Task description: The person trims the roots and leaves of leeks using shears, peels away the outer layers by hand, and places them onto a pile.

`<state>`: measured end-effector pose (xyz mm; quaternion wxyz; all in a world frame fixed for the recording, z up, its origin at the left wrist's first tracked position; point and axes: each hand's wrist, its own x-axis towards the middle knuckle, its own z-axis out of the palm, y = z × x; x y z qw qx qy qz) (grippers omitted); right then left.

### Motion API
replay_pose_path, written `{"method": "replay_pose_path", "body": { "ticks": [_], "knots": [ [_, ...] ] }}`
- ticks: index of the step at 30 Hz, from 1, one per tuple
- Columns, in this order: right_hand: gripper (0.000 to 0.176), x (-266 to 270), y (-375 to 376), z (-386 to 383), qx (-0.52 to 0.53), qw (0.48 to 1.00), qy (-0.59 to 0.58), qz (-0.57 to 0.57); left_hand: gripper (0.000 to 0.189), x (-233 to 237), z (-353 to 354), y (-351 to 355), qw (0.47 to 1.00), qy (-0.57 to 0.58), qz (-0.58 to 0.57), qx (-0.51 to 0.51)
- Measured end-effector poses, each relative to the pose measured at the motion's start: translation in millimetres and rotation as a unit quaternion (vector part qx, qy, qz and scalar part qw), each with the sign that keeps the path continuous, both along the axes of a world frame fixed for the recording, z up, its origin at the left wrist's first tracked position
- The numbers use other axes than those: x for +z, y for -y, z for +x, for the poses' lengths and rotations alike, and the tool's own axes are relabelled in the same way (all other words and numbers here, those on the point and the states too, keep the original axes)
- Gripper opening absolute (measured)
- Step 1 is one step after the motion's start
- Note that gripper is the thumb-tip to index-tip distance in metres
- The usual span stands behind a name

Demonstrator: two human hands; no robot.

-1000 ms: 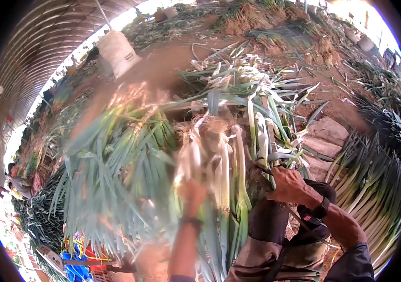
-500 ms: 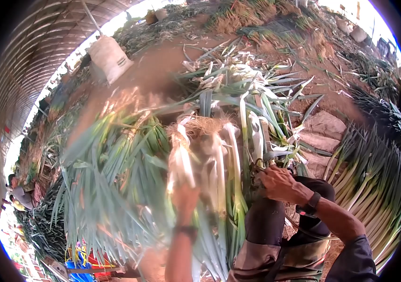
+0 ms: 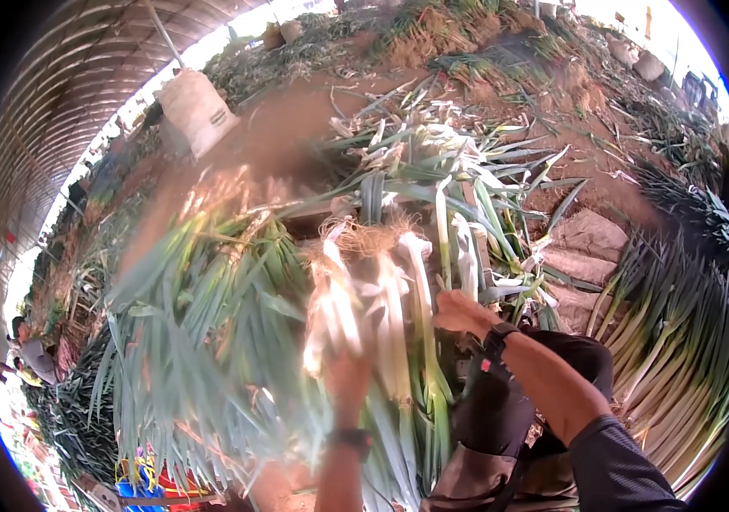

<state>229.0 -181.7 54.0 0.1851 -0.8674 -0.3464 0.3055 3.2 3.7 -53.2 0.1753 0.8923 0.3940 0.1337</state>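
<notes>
Likely firm but bruisable, leeks [image 3: 336, 303] suit mid-shank holding: left hand [image 3: 347, 380] clasps them; right hand [image 3: 464, 314] beside them, grip unclear.

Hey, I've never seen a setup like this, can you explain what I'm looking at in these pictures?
There's no machine here, just a person's two bare hands. One camera, worn on the head, looks forward and down past the knees. Straight ahead lie leeks, their roots pointing away from the person. A big leafy heap is to the left, more leeks lie on the right, and a pale sack is farther off. The left hand is blurred but seems closed around some white stalks. The right hand is beside the leeks; I can't tell whether it holds anything.
</notes>
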Motion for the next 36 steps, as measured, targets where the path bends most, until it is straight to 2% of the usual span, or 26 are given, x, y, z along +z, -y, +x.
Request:
{"method": "replay_pose_path", "body": {
  "ticks": [1, 4, 6, 8, 11, 14, 17, 20, 22, 24, 26, 27, 28, 29, 32, 33, 35, 36],
  "knots": [
    [0.033, -66, -8, 10, 0.033, 0.998, 0.045, 0.02, 0.068, 7, 1, 4, 1.0, 0.006, -0.015, 0.007],
    [0.037, -37, -16, -26, -0.167, 0.984, -0.001, 0.055, 0.067, 13, -1, 6, 0.999, -0.024, -0.036, 0.014],
    [0.039, -50, -19, -31, -0.217, 0.973, 0.022, 0.073, 0.067, 28, 0, 9, 0.996, -0.047, -0.079, 0.005],
    [0.036, -55, -20, -34, -0.245, 0.965, 0.034, 0.084, 0.067, 31, 2, 11, 0.996, -0.037, -0.076, 0.01],
    [0.035, -49, -18, -40, -0.252, 0.96, 0.039, 0.117, 0.066, 17, -1, 11, 0.999, -0.018, -0.041, 0.007],
    [0.035, -37, -12, -46, -0.25, 0.957, -0.016, 0.144, 0.066, 11, 0, 8, 0.999, -0.022, -0.026, 0.005],
    [0.034, -99, -13, -44, -0.263, 0.926, -0.081, 0.26, 0.065, 7, 0, 4, 0.998, -0.045, -0.041, 0.007],
    [0.033, -72, -15, -61, -0.269, 0.928, -0.107, 0.237, 0.063, 9, 0, 7, 0.998, -0.037, -0.045, 0.021],
    [0.032, -75, -15, -72, -0.275, 0.885, -0.184, 0.328, 0.062, 9, 2, 10, 0.999, -0.022, -0.036, 0.025],
    [0.032, -79, -17, -82, -0.275, 0.872, -0.192, 0.357, 0.06, 12, 1, 11, 0.999, -0.01, -0.019, 0.026],
    [0.031, -84, -22, -88, -0.273, 0.896, -0.134, 0.324, 0.059, 16, 0, 11, 0.998, -0.03, -0.052, 0.024],
    [0.021, -65, -22, -95, -0.236, 0.921, -0.084, 0.298, 0.058, 19, 1, 11, 0.997, -0.039, -0.067, 0.024],
    [0.02, -95, -27, -90, -0.249, 0.89, -0.179, 0.339, 0.058, 23, 2, 11, 0.996, -0.038, -0.071, 0.032],
    [0.02, -153, -32, -84, -0.26, 0.847, -0.275, 0.374, 0.058, 26, 3, 14, 0.996, -0.039, -0.075, 0.04],
    [0.026, -168, -41, -91, -0.288, 0.775, -0.39, 0.407, 0.056, 22, 2, 14, 0.995, -0.034, -0.08, 0.047],
    [0.025, -165, -43, -92, -0.287, 0.781, -0.388, 0.398, 0.056, 30, 4, 16, 0.995, -0.032, -0.083, 0.049],
    [0.024, -156, -43, -92, -0.201, 0.847, -0.292, 0.395, 0.056, 49, 3, 17, 0.991, -0.057, -0.113, 0.042],
    [0.024, -140, -38, -94, -0.115, 0.892, -0.193, 0.392, 0.055, 51, 0, 11, 0.993, -0.039, -0.109, 0.018]
  ]
}}
